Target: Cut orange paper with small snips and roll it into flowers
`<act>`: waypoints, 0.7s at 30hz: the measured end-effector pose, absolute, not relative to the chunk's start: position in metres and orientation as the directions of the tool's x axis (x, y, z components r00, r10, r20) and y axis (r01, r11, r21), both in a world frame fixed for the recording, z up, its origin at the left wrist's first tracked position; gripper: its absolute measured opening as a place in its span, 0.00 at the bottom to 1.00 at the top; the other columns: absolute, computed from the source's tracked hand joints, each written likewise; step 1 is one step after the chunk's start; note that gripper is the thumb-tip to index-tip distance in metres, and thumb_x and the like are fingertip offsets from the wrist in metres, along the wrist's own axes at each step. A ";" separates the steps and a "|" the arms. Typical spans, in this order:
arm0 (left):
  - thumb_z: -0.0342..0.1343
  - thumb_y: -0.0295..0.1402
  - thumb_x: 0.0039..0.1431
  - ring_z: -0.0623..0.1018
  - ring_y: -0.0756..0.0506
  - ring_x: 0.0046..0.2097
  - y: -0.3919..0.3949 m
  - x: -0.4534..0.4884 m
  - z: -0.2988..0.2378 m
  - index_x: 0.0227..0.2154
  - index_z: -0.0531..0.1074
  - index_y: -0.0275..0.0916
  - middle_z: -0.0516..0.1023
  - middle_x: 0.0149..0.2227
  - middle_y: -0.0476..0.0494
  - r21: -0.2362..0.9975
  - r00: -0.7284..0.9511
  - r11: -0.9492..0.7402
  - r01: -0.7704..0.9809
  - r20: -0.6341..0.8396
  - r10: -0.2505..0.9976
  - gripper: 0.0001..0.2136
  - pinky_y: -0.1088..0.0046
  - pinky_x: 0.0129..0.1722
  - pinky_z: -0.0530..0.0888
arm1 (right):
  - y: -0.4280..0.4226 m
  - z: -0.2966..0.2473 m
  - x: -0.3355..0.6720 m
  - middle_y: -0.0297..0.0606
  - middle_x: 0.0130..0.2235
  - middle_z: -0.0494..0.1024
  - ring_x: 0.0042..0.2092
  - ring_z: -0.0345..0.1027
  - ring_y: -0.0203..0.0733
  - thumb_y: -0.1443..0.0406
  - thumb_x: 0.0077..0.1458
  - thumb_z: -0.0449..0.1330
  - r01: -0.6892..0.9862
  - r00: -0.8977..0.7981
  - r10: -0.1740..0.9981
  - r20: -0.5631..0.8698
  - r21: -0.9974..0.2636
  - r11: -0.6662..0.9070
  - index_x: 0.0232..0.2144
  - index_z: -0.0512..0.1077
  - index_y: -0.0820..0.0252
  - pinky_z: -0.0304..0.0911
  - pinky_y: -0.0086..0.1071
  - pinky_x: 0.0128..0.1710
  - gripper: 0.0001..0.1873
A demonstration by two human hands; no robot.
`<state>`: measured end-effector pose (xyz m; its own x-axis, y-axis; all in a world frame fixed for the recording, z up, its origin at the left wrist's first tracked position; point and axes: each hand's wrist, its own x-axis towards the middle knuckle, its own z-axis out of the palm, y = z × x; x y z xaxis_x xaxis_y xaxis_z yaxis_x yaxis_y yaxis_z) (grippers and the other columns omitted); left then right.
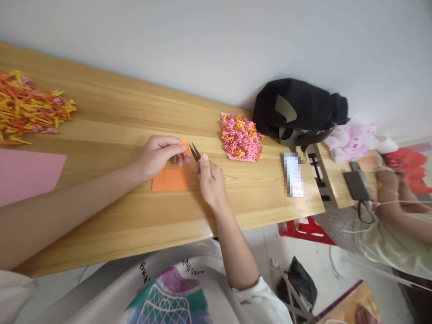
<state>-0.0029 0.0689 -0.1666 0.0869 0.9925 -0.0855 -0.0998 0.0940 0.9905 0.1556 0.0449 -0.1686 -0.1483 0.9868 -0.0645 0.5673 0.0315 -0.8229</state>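
Observation:
Between the thumb and fingers of my left hand (165, 155) is a small piece of orange paper (185, 147). My right hand (211, 180) grips a pair of scissors (195, 154), whose dark blades point up and left at the right edge of that piece. The blade tips look slightly apart; I cannot tell whether they touch the paper. Under my hands, flat on the wooden table, lies a larger stack or sheet of orange paper (169, 180). Right of my hands is a heap of tiny pink, orange and yellow pieces (241, 137) on a pink sheet.
At the far left are a pile of thin coloured paper pieces (33, 108) and a pink sheet (27, 173). A black bag (297, 105) rests against the wall, with a blurred-out phone-like object (293, 174) in front. Another person (394, 216) sits at the table on the right.

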 end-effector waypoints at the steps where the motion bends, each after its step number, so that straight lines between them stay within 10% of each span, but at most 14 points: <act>1: 0.59 0.33 0.47 0.71 0.53 0.22 0.069 -0.003 -0.166 0.17 0.74 0.38 0.77 0.21 0.47 0.990 0.086 0.098 -0.101 -0.089 0.992 0.07 0.78 0.23 0.68 | 0.045 -0.168 0.155 0.32 0.21 0.64 0.26 0.59 0.38 0.51 0.67 0.38 0.570 -0.143 0.987 -0.071 -0.821 0.023 0.20 0.59 0.55 0.52 0.31 0.29 0.28; 21: 0.60 0.34 0.46 0.71 0.51 0.22 0.070 -0.005 -0.169 0.18 0.76 0.38 0.78 0.21 0.46 0.992 0.150 0.099 -0.079 -0.086 0.985 0.07 0.76 0.24 0.68 | 0.044 -0.166 0.154 0.36 0.24 0.69 0.28 0.62 0.40 0.50 0.67 0.37 0.635 -0.160 0.985 -0.065 -0.771 0.052 0.23 0.67 0.56 0.53 0.31 0.29 0.30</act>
